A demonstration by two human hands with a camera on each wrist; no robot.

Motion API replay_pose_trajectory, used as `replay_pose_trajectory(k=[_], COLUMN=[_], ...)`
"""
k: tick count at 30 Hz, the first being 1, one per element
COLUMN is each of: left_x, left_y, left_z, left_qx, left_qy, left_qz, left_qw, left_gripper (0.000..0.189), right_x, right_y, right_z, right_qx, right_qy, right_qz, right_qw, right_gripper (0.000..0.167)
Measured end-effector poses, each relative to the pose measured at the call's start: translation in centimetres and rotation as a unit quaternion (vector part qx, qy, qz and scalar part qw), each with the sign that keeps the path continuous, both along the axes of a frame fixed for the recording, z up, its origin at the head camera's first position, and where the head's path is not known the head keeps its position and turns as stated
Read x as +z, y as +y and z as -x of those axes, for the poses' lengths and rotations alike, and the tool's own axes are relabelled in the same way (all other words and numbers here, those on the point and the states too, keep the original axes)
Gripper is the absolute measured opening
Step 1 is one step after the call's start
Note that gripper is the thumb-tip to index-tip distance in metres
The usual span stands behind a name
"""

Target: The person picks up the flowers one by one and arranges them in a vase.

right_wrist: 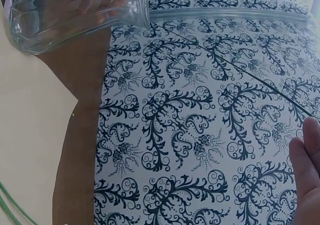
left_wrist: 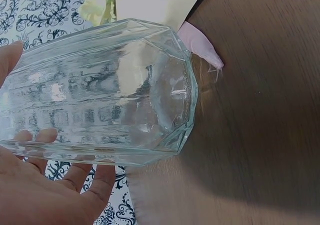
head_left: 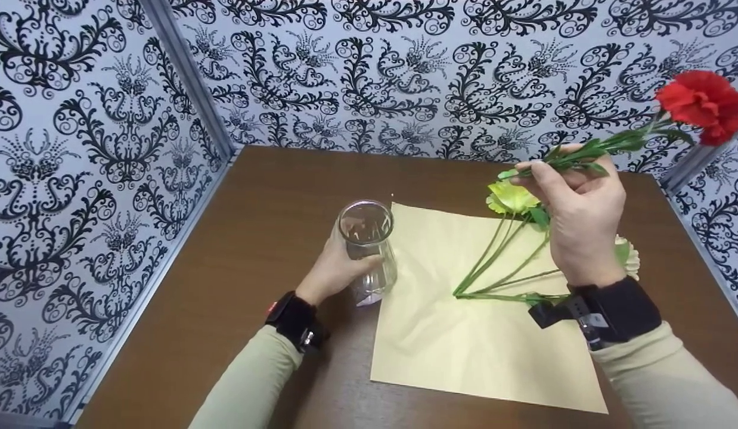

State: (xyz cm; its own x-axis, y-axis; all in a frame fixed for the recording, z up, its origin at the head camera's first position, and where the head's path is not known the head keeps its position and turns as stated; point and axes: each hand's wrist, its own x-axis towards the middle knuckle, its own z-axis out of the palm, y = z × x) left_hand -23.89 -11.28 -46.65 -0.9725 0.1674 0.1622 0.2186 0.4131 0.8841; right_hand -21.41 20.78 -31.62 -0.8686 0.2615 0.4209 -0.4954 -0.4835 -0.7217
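Note:
My left hand grips a clear, faceted glass vase, thumb and fingers around its side. In the head view the vase's round mouth faces up, and nothing shows inside it. My right hand is raised over the back right of the table and pinches a red carnation by its leafy green stem, bloom pointing up and right. In the right wrist view a thin dark stem runs from the fingertips towards the vase rim. A pink strip with a frayed end lies by the vase base.
Cream paper lies on the brown table right of the vase. Several green stems lie on it, with a yellow flower at the back and a cream flower partly behind my right wrist. Patterned walls enclose the table's back and sides.

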Motion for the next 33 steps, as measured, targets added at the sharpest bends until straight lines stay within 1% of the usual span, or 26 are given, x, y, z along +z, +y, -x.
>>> replay_pose_trajectory(k=[3,6,9,12,15,19,24,28,33], left_x=[0.1,0.1,0.1,0.1,0.0,-0.2,-0.2,-0.1,0.0], left_y=[0.0,0.0,0.0,0.1,0.1,0.0,0.0,0.0,0.0], left_z=[-0.1,-0.1,-0.1,0.0,0.1,0.1,0.1,0.0,0.0], left_qx=[0.0,0.001,0.0,0.001,0.004,0.007,0.008,0.01,0.001], left_qy=[-0.002,0.001,0.004,0.005,0.008,0.01,0.01,0.003,-0.002], left_qz=[0.009,0.017,0.018,0.02,0.017,0.013,0.008,0.002,0.006], left_qw=[1.0,0.9998,0.9998,0.9998,0.9998,0.9998,0.9999,0.9999,1.0], left_gripper=[0.086,0.086,0.084,0.083,0.084,0.082,0.08,0.079,0.083], right_x=[0.2,0.2,0.0,-0.5,-1.0,-1.6,-2.5,-3.2,-3.9], right_y=[0.2,0.3,0.2,-0.2,-1.0,-2.4,-3.9,-4.9,-6.0], right_z=[0.0,0.0,0.0,0.0,0.2,0.5,0.8,1.2,1.6], right_qx=[0.003,0.019,0.039,0.043,0.037,0.034,0.031,0.044,0.07], right_qy=[0.005,0.011,0.007,-0.014,-0.045,-0.071,-0.09,-0.099,-0.106], right_qz=[0.03,0.056,0.054,0.011,-0.053,-0.125,-0.195,-0.23,-0.26], right_qw=[0.9995,0.9982,0.9977,0.9989,0.9969,0.989,0.9763,0.9671,0.9572], right_gripper=[0.043,0.041,0.039,0.041,0.044,0.041,0.039,0.037,0.033])
